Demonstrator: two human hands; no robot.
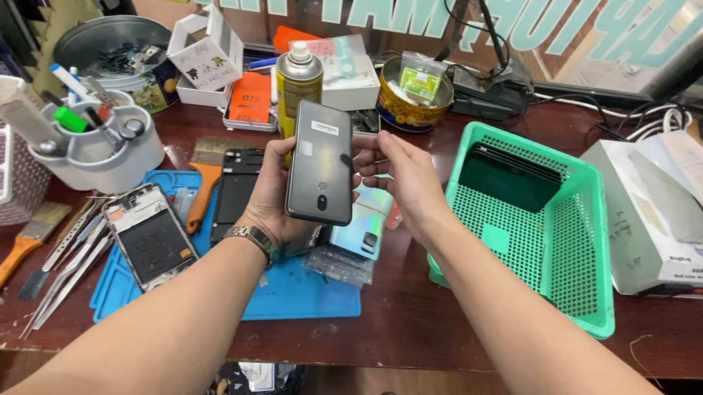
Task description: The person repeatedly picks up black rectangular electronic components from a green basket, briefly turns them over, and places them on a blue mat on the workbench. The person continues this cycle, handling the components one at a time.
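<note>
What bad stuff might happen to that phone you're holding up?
The dark phone is held above the table by the left hand and right hand at its edges, so it might slip. It could land on the opened phone, the tweezers or the spray can and get scratched.

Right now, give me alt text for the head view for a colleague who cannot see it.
Both hands hold a dark phone upright, back facing the camera: the left hand grips it from behind, the right hand touches its right edge. Below lie a blue mat and an opened phone; a green basket stands to the right.
</note>
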